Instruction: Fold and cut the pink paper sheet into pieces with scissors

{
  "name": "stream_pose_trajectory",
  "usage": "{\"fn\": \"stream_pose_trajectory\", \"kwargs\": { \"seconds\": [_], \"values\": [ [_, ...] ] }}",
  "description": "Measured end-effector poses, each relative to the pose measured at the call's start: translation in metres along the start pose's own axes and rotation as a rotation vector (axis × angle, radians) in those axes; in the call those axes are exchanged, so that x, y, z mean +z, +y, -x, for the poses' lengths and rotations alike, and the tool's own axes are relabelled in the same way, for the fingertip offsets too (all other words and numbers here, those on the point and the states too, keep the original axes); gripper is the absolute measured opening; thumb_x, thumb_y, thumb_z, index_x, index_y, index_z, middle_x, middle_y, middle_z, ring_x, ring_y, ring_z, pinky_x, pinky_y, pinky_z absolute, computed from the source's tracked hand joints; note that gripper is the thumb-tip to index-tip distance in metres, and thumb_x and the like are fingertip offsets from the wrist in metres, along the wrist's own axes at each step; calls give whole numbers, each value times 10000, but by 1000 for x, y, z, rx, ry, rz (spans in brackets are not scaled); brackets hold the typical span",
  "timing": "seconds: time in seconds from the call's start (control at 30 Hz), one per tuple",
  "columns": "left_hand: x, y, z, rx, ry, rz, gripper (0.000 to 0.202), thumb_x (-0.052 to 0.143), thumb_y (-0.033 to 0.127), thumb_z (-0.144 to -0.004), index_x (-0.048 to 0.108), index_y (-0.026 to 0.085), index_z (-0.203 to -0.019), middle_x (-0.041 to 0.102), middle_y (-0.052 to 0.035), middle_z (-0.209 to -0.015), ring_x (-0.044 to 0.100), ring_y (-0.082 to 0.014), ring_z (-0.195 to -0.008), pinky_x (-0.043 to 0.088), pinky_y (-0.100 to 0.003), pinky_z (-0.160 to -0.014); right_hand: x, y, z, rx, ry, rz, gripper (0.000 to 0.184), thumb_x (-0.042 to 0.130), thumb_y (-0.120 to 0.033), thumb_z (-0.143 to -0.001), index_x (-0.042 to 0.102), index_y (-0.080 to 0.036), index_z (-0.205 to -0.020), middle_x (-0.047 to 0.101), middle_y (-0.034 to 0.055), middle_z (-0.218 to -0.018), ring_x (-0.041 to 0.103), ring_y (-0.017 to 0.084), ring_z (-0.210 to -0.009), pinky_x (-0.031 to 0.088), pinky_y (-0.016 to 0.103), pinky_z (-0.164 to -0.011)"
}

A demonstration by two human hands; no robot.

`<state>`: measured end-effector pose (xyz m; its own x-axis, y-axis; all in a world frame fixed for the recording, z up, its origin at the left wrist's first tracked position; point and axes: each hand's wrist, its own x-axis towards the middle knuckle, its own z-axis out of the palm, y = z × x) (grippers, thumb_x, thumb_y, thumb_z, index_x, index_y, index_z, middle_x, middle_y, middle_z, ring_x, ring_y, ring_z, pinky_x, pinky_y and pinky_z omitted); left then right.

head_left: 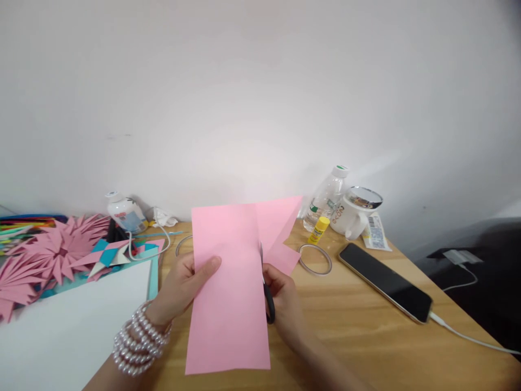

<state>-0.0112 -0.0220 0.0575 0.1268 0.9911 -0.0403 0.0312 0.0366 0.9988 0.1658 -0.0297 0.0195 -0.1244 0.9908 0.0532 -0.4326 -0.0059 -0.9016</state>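
Observation:
A sheet of pink paper [228,309] is held up in front of me above the table. My left hand [183,288], with strings of pearl beads at the wrist, pinches its left edge, thumb on the front face. In my right hand [285,298] is a pair of scissors [268,304] with black handles. Their blades sit in a cut that runs up the paper's right part, and the strip on the right bends away behind. More pink paper [285,258] shows behind the blades; whether it is joined to the sheet I cannot tell.
Folded pink paper flowers [61,252] and a white board [81,315] lie at left, near a white bottle [127,212]. To the right are a glue stick [319,230], a ring [315,259], a water bottle [325,198], a mug [350,220] and a charging phone [385,282].

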Motion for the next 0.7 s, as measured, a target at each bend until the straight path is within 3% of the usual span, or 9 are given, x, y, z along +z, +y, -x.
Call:
{"fn": "stream_pose_trajectory", "kwargs": {
  "seconds": [0.7],
  "values": [
    [1,2,0,9,-18,27,285,645,391,-745,637,134,-620,636,-14,-565,535,-99,-454,412,-174,-378,2,-1,-1,-30,1,23,184,784,-181,-493,638,-178,-604,576,-41,-561,494,93,-517,407,184,-478]
  ]
}}
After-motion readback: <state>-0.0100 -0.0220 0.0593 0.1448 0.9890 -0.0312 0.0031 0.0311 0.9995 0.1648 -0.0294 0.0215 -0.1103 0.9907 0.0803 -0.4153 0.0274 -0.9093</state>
